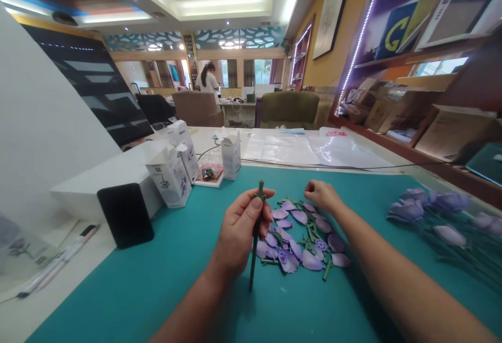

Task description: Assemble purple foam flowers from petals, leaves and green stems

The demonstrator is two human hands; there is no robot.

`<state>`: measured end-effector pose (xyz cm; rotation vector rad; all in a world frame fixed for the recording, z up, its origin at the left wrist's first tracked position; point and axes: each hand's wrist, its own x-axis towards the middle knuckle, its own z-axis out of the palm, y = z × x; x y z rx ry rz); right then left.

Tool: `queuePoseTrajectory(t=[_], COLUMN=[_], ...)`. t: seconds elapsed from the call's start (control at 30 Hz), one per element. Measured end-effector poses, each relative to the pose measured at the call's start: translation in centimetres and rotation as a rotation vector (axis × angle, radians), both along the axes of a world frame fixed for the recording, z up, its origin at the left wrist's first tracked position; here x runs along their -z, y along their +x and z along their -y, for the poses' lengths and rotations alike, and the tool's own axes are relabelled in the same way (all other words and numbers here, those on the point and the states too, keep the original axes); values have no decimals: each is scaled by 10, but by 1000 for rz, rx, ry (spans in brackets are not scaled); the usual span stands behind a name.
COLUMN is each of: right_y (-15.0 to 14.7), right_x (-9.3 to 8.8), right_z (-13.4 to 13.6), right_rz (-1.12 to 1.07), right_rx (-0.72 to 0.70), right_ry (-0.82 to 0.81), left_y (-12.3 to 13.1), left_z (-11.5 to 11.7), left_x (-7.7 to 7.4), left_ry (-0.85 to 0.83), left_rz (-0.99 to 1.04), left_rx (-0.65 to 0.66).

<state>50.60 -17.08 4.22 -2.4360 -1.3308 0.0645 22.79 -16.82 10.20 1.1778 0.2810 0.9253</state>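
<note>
My left hand (239, 233) grips a thin green plastic flower stem (254, 249) upright, with its lower end pointing down toward the mat. Just right of that hand, a loose pile of purple foam petals and green stem pieces (298, 238) lies on a teal cutting mat (137, 285). My right hand (320, 195) hovers at the pile's far edge, its fingers curled closed with nothing visible in them. Several finished purple flowers (431, 209) lie on the mat at the right.
Two white product boxes (168, 175) (231, 155) stand beyond the mat, beside a small tray of parts (207, 175). A black phone (125, 215) lies at the mat's left edge near white pens (58, 259). A person (207, 81) stands far back across the room.
</note>
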Motion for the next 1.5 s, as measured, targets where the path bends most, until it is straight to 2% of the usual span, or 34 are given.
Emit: queuePoseTrajectory(t=[0.13, 0.23, 0.5, 0.67, 0.9, 1.0, 1.13, 1.5], right_y=[-11, -19, -28, -30, -28, -31, -43, -66], right_x=[-7, -9, -16, -14, -9, -10, -7, 12], right_z=[16, 30, 60, 61, 60, 59, 55, 46], right_rz=[-148, -274, -470, -566, -404, -266, -118, 59], right_rx=[-34, -76, -142, -191, -187, -170, -179, -234], right_ry=[186, 255, 357, 302, 200, 123, 48, -107], left_y=[2, 3, 6, 6, 8, 10, 11, 12], left_z=[0, 0, -1, -5, -9, -10, -11, -10], left_x=[2, 3, 3, 4, 5, 8, 11, 12], left_ry=[8, 7, -54, -182, -269, -279, -273, -203], left_rz=[-4, -17, -20, -66, -170, -210, -247, -299], left_rx=[6, -2, 22, 117, 173, 194, 222, 274])
